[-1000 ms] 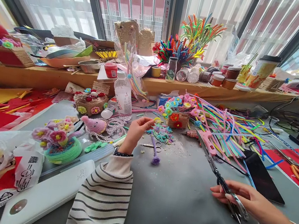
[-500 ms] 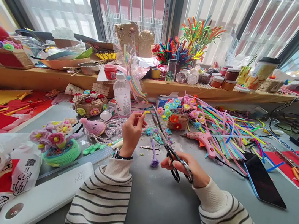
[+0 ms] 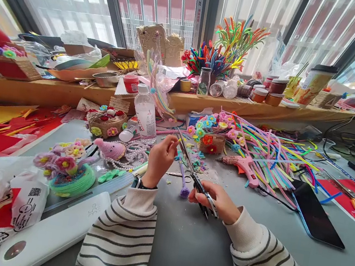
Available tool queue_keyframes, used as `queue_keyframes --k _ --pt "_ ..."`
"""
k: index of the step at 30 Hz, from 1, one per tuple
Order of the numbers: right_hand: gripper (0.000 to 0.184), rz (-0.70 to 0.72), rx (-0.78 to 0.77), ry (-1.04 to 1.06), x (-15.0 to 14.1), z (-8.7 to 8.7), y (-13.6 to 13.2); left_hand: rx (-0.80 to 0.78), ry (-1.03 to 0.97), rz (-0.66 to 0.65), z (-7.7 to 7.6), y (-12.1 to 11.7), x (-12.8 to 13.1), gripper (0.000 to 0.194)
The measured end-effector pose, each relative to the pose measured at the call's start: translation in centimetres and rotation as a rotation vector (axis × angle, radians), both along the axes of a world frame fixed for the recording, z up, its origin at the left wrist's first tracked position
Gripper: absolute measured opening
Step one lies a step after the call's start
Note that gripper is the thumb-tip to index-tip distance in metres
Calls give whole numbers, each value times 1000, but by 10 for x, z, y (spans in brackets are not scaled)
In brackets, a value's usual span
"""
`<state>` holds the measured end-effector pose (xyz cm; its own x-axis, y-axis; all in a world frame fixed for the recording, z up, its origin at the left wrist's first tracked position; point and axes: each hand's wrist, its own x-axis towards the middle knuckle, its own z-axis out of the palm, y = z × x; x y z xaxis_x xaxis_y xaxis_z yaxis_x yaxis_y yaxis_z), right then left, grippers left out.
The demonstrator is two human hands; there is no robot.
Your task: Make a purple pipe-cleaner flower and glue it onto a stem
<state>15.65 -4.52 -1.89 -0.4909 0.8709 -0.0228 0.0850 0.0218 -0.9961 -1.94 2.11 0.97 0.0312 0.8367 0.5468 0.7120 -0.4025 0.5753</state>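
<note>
My left hand (image 3: pixel 160 157) is raised over the grey table (image 3: pixel 203 257), its fingers pinched on a small yellow piece I can barely make out. My right hand (image 3: pixel 217 200) grips the handles of long black scissors (image 3: pixel 191 172). The blades look closed and point up and left, their tip right at my left fingertips. A purple pipe-cleaner flower (image 3: pixel 184 184) lies on the table between my hands, beside small scissors (image 3: pixel 177 174) and a scatter of little coloured flowers (image 3: pixel 198 162).
A pile of coloured pipe cleaners (image 3: pixel 270 149), a pink glue gun (image 3: pixel 243 165) and a dark phone (image 3: pixel 316 212) lie to the right. A water bottle (image 3: pixel 145 116), flower baskets (image 3: pixel 107 123), pearls (image 3: pixel 131 152) and a white box (image 3: pixel 54 226) crowd the left. A wooden shelf (image 3: pixel 203 103) runs behind.
My right hand picked the scissors up from the right side of the table and carried them left to my left hand. My left hand drew slightly toward me, still pinching.
</note>
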Motion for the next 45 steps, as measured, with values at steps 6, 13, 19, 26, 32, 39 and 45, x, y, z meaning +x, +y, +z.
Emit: queue_keyframes --k 6,13,19,26,32,39,45 --pt "38 -8 -22 12 -1 -9 3 -67 113 -114 1 -2 -6 21" --pt "34 -32 -31 -31 -7 -5 2 -126 199 -160 2 -3 -11 20" --pt "35 3 -97 9 -14 -7 2 -151 265 -152 -1 -3 -15 18" --pt "35 17 -233 87 -18 -17 8 -250 378 -58 -3 -2 -16 19" --pt "35 19 -276 80 -17 -14 6 -286 412 -38 -4 -2 -17 18" --pt "34 0 -287 83 -17 -11 5 -290 397 -53 -5 -1 -17 17" --pt "36 14 -295 92 -17 -10 7 -294 349 -83 -4 1 -17 16"
